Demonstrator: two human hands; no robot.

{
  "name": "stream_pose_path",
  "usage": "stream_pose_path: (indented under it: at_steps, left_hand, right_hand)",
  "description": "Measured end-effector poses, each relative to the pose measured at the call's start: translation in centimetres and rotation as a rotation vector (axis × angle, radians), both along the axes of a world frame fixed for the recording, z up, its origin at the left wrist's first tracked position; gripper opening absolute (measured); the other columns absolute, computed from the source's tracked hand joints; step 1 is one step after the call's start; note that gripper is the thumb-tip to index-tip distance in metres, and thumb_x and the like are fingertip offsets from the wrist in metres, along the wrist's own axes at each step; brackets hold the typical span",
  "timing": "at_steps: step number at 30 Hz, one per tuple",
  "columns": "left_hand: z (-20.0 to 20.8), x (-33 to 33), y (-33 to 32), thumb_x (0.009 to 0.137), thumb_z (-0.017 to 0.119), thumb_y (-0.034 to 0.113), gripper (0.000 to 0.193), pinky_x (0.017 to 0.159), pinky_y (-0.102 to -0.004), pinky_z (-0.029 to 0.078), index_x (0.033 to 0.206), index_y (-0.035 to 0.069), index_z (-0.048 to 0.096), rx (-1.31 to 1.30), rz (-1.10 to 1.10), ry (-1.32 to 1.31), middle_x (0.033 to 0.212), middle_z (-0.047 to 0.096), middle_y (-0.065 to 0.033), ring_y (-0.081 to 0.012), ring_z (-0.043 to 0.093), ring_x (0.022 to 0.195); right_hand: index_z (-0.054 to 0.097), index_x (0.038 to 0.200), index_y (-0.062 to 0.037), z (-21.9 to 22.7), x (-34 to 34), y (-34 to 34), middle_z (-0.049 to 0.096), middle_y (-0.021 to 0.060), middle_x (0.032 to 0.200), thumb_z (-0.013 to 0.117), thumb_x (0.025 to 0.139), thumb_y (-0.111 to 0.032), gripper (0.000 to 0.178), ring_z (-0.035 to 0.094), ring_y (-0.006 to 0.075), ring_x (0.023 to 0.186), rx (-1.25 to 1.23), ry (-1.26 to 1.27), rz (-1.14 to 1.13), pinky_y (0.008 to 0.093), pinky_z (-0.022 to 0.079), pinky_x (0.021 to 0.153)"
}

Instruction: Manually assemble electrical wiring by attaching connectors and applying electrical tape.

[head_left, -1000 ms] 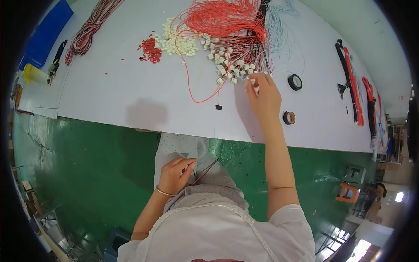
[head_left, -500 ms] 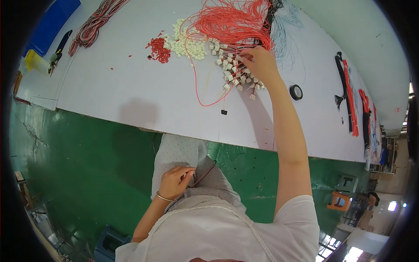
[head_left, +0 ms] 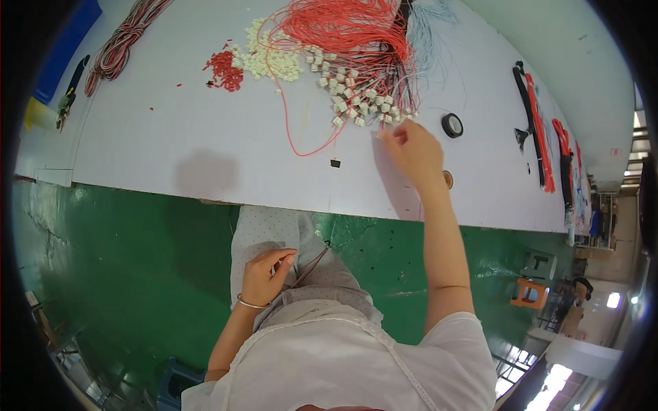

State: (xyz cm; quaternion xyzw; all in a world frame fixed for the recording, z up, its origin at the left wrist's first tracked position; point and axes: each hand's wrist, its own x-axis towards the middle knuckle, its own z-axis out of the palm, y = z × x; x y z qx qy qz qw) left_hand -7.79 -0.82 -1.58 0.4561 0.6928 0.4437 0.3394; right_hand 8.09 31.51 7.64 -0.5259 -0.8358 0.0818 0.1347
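Note:
My right hand (head_left: 417,152) reaches over the table, thumb and fingers pinched together at the near edge of a heap of white plug connectors (head_left: 353,96). Whatever sits in that pinch is too small to make out. Red and black wires run back from the connectors to a large tangle of red wire (head_left: 336,27). Over my lap, my left hand (head_left: 266,277) is closed, thumb against fingers; what it may hold is hidden. Beside it, a thin dark wire pair (head_left: 314,266) lies across my thigh. A small black connector (head_left: 335,164) rests near the table's front edge.
Piles of cream connector housings (head_left: 267,58) and red pieces (head_left: 225,72) lie left of the heap. A black tape roll (head_left: 452,125) and a brown roll (head_left: 447,179) flank my right wrist. Wire bundles (head_left: 541,130) lie at right, cutters (head_left: 68,96) at far left.
My right hand has drawn back toward me from among the connectors to their near edge. My left hand stays over my lap. The whole view has shifted slightly.

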Motion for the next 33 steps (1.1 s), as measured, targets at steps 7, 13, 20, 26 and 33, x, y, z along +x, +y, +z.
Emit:
stream_pose_path:
  at_steps: [7,13,20,26,33]
  left_hand:
    - [4.0,1.4,3.8,0.098,0.062,0.015,0.021,0.065,-0.0249,0.05,0.113,0.004,0.071,-0.032,-0.153,-0.266,0.091,0.072,-0.0078,-0.012,0.066,0.076]
    - [5.1,3.0,8.9,0.105,0.051,0.023,0.036,0.088,-0.0302,0.053,0.13,-0.001,0.06,-0.069,-0.089,-0.812,0.114,0.068,-0.0091,-0.0146,0.064,0.101]
    - [4.9,6.0,11.9,0.104,0.053,0.023,0.035,0.092,-0.029,0.05,0.127,-0.001,0.063,-0.126,-0.066,-1.119,0.118,0.067,-0.0059,-0.0121,0.062,0.103]
    - [5.9,6.9,12.1,0.102,0.056,0.023,0.029,0.085,-0.0285,0.051,0.118,0.0,0.064,-0.115,-0.061,-1.264,0.115,0.068,-0.0069,-0.0144,0.064,0.099]
    - [5.5,5.6,9.2,0.1,0.058,0.023,0.027,0.068,-0.028,0.051,0.113,0.0,0.063,-0.196,0.047,-1.068,0.099,0.068,-0.0081,-0.0145,0.064,0.079]
  right_hand:
    - [0.059,0.085,-0.0067,-1.6,-0.5,-3.3,0.063,0.0082,0.072,0.071,0.079,-0.028,0.025,0.063,0.0279,0.067,0.007,0.151,0.006,0.0401,0.049,0.062]
    - [0.055,0.082,-0.006,-1.1,2.0,-14.1,0.056,0.0055,0.068,0.074,0.08,-0.018,0.023,0.055,0.0185,0.057,-0.373,0.552,0.013,0.0316,0.046,0.055]
    - [0.067,0.104,-0.0029,-2.6,4.1,-17.2,0.067,0.0019,0.085,0.08,0.082,-0.012,0.027,0.055,0.0058,0.065,-0.39,0.723,-0.019,0.0208,0.045,0.056]
    - [0.069,0.114,-0.0035,-1.8,10.1,-15.2,0.071,0.0054,0.094,0.075,0.085,-0.008,0.029,0.061,0.012,0.07,-0.156,0.61,0.154,0.0256,0.051,0.066]
    - [0.068,0.113,-0.0045,-0.6,14.9,-6.1,0.07,0.0055,0.098,0.067,0.088,-0.003,0.025,0.06,0.0207,0.096,0.238,0.354,0.02,0.0334,0.05,0.082]
